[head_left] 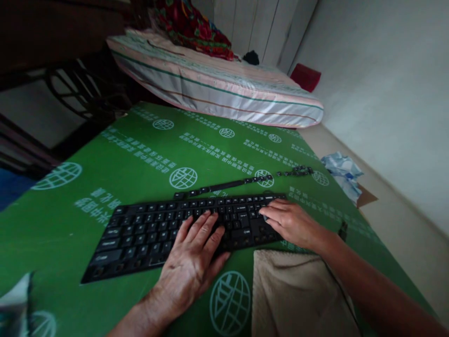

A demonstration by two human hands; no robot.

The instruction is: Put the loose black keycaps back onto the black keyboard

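A black keyboard [154,229] lies slantwise on the green board. Bare sockets show along its front row and in the number block at the right. My left hand [194,255] rests on the keyboard's middle, fingers stretched out over the keys. Over the number block, my right hand [289,220] is closed, with a small dark keycap [265,216] at its fingertips, partly hidden. Behind the keyboard runs a row of loose keycaps [254,179], with a long space bar [226,186] among them. A cluster of more keycaps [302,170] sits at the row's right end.
The green printed board [140,140] carries everything. A folded beige cloth [298,290] lies at the front right, under my right forearm. A small dark object [343,230] stands near the right edge. Beyond the board is a mattress [217,93]; crumpled plastic [342,173] lies at the right.
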